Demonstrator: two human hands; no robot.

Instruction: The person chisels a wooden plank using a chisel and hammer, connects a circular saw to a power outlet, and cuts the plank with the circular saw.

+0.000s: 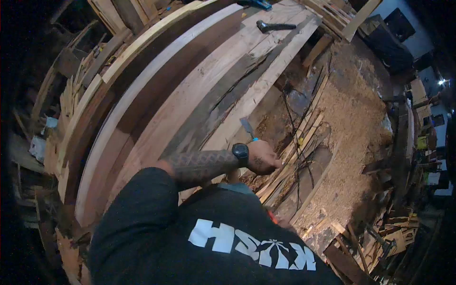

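My left hand (pixel 262 157), below a dark wristwatch (pixel 241 153), is closed around a flat-bladed hand tool (pixel 246 126). The tool's grey blade points away from me, with a bit of blue showing where it meets the fingers. That blade is over or close to the edge of a long pale plank (pixel 232 126); contact cannot be made out. Low by my shirt, a bit of my right hand (pixel 285 225) seems to show beside something orange-red (pixel 272 217). The shirt hides most of it, and its fingers cannot be seen.
A black hammer-like tool (pixel 275 26) lies on the far planks, with a blue tool (pixel 259 4) beyond it. Curved timbers (pixel 142 80) rise on the left. Loose wood strips (pixel 297 147) and a dark cord (pixel 298 175) lie right of my hand. Shavings (pixel 354 123) cover the floor.
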